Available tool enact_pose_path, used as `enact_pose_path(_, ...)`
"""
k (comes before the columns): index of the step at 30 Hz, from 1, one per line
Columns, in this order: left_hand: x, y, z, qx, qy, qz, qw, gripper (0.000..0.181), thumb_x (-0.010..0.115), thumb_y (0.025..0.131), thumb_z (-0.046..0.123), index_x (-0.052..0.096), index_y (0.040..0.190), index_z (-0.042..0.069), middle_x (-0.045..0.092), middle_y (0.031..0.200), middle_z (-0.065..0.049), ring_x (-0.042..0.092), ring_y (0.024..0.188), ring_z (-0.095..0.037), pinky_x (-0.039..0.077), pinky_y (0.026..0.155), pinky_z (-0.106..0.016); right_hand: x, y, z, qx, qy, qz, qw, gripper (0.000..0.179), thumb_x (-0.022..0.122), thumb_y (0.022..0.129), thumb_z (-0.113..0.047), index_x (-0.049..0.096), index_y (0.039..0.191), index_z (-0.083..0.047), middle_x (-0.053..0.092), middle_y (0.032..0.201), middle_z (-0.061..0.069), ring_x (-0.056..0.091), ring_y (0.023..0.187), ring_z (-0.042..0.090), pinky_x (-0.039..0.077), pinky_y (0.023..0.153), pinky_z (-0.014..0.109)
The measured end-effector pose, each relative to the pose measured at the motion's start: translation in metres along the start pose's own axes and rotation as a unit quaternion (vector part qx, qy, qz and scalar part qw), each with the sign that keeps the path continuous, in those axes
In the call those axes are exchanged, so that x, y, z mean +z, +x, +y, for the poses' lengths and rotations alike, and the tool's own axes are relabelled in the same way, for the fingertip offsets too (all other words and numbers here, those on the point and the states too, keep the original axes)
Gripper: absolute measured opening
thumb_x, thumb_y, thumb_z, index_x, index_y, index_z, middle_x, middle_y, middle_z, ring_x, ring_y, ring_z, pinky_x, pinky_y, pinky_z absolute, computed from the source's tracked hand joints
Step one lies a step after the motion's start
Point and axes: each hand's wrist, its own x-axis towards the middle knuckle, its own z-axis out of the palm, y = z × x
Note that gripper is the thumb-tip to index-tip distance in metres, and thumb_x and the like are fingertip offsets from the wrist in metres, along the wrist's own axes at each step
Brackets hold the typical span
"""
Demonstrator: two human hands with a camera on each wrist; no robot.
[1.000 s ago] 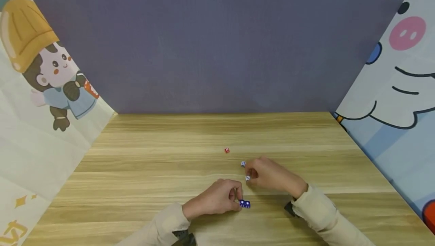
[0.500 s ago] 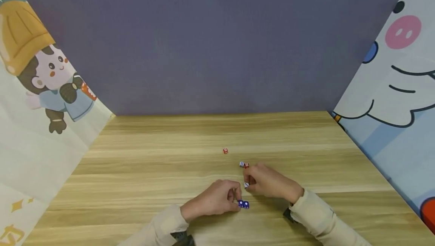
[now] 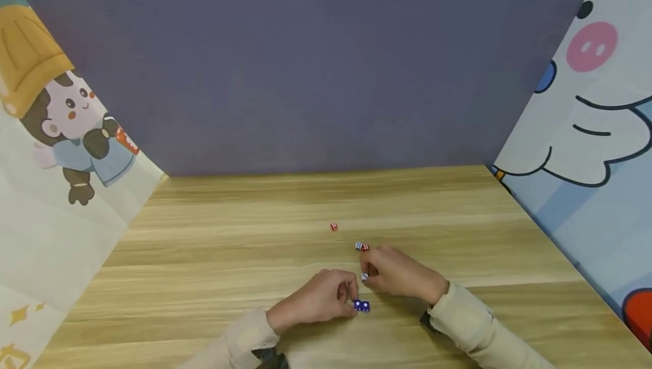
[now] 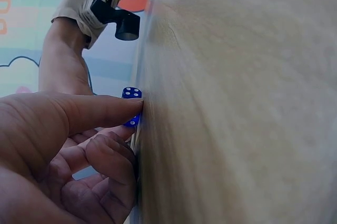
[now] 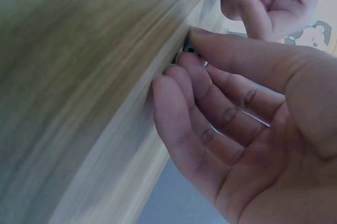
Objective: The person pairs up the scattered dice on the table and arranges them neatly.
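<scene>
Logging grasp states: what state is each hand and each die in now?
left hand, pinching
right hand, pinching
left blue die, held by left hand
right blue die, not gripped, beside left blue die
near white die, held by right hand, whether lifted unclear
far white die, loose
near red die, loose, beside far white die
far red die, loose, off by itself

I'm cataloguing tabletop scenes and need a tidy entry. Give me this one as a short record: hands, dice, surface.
Left hand: pinches the left blue die
Right hand: pinches the near white die
Blue pair: right blue die beside the left one
White-red pair: far white die and near red die, side by side
Lone die: far red die, farthest from the person
Dice in view: six
Surface: wood-grain table
</scene>
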Motion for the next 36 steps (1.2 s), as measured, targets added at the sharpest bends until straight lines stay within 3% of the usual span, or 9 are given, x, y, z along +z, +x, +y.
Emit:
enact_pose_path(22,0.0019,-0.0006,0.0011,-0.015,-0.004,0.001,0.9999,0.023,0.083,0.075,0.006,0.064,0.084,0.015,0.054,0.060,0.008,0.047,0.050,-0.003,0.040,0.050,-0.019,-0.0030,-0.0006,-0.0065,0.009,-0.004,-0.001,1.0000,0.013,0.076,0.084,-0.005,0.065,0.080,-0.011,0.058,0.069,-0.010,0.050,0.058,0.000,0.045,0.054,0.021)
enact_pose_path(32,0.0017,-0.0011,0.0013,-0.018,0.019,-0.002,0.9997,0.034,0.084,0.075,0.010,0.060,0.098,0.016,0.055,0.062,0.009,0.049,0.052,-0.003,0.041,0.051,-0.020,-0.0030,-0.0013,-0.0070,0.007,0.010,0.004,0.9999,0.013,0.074,0.084,-0.001,0.065,0.080,-0.010,0.057,0.068,-0.010,0.047,0.055,0.000,0.044,0.052,0.021)
enact_pose_path(36,-0.0032,-0.0020,0.0035,-0.025,0.000,-0.019,0.9995,0.036,0.084,0.076,0.010,0.060,0.101,0.015,0.056,0.063,0.007,0.049,0.051,-0.005,0.040,0.049,-0.020,-0.0035,-0.0006,-0.0087,0.008,0.008,0.003,0.9999,0.015,0.074,0.084,-0.001,0.064,0.079,-0.011,0.056,0.067,-0.009,0.047,0.055,0.001,0.044,0.052,0.021)
